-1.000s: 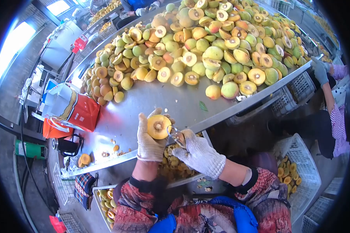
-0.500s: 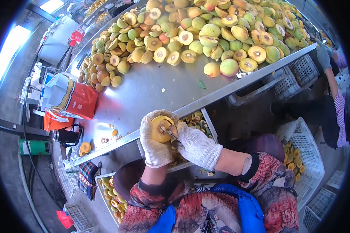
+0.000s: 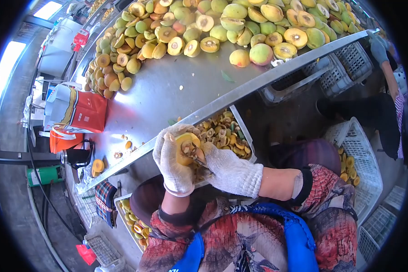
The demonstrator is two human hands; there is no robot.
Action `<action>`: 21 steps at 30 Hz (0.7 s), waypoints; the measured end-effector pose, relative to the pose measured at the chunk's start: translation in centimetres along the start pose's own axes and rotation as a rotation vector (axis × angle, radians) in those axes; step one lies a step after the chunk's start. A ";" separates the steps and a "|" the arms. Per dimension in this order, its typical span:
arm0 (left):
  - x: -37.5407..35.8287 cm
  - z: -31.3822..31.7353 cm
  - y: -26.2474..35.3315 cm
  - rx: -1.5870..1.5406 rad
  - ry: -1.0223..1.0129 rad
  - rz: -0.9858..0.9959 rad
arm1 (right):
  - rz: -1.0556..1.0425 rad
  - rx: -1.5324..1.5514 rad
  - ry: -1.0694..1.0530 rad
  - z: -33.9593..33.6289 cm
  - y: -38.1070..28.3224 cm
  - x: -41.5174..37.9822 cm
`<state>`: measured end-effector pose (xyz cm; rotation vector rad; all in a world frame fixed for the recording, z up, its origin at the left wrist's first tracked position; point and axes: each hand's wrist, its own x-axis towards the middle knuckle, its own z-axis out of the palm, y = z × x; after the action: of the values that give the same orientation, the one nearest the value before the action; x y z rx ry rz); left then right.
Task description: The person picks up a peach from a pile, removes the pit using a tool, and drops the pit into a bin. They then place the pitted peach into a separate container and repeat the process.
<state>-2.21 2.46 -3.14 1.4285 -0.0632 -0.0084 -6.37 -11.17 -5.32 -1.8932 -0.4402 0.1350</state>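
— Where are we?
— We're in a fruit-processing shed: a long steel tabletop (image 3: 167, 97) heaped with halved peaches (image 3: 222, 22).
— What else tells us that?
— We see plastic crates (image 3: 356, 154) below, a tray of pits (image 3: 222, 133), and another worker's gloved hand (image 3: 378, 47) along the line.

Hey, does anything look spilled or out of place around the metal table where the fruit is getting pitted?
Only small things: a few fruit scraps lie scattered on the steel table near its edge, apart from the big fruit pile, and a stray leaf lies on the bare metal.
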 end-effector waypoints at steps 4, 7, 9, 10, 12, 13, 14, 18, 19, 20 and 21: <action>0.1 -0.3 1.1 0.114 -0.120 -0.014 | 0.012 0.022 -0.032 0.6 0.4 -0.6; 0.7 -0.8 1.7 0.182 -0.217 -0.064 | -0.071 -0.053 -0.032 0.8 0.5 -0.9; 1.0 -0.9 2.3 0.219 -0.269 -0.132 | -0.041 -0.026 -0.023 1.1 0.6 -0.8; 1.2 -1.0 2.3 0.230 -0.278 -0.142 | -0.026 -0.013 -0.019 1.2 0.7 -0.7; 2.0 -1.5 2.7 0.297 -0.335 -0.210 | 0.004 0.025 -0.016 1.1 0.4 -0.6; 2.3 -1.5 2.8 0.329 -0.364 -0.245 | 0.021 0.044 -0.016 1.0 0.2 -0.5; 2.4 -1.3 3.1 0.328 -0.367 -0.246 | 0.101 0.075 -0.062 0.7 -0.1 -0.4; 3.2 -1.4 3.5 0.399 -0.419 -0.269 | 0.310 0.205 -0.167 0.2 -0.7 0.2; 3.2 -1.3 3.2 0.353 -0.396 -0.245 | 0.332 0.240 -0.172 0.2 -0.7 0.4; 3.2 -1.2 2.8 0.307 -0.372 -0.220 | 0.329 0.263 -0.180 0.0 -0.8 0.5; 3.1 -1.1 2.5 0.261 -0.349 -0.194 | 0.325 0.285 -0.187 -0.3 -1.0 0.6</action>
<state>0.83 3.81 -0.67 1.6768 -0.2185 -0.4231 -5.98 -10.88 -4.19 -1.6629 -0.2205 0.5653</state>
